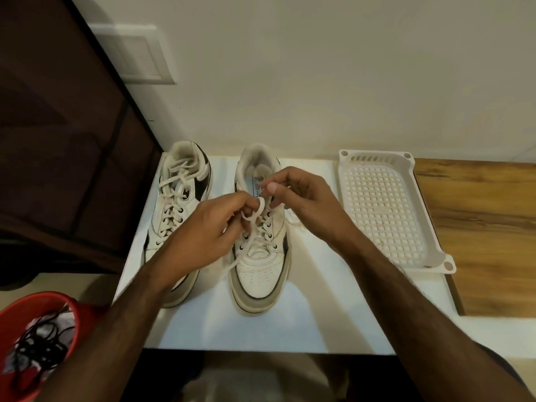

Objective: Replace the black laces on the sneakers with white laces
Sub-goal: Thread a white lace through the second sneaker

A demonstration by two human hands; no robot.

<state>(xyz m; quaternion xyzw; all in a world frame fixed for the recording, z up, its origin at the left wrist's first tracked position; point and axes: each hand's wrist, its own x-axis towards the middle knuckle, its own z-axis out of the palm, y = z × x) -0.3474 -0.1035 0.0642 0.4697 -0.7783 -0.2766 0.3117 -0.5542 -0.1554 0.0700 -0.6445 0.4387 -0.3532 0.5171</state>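
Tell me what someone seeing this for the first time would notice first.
Two bare hands meet mid-frame, the left hand and right hand working a white lace into a loop over the right-side white leather sneaker on the white tabletop. Its twin, the already laced white sneaker, stands to the left. At bottom left, a red bowl holds the tangled black laces.

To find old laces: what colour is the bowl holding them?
Red bowl, black laces; head view.
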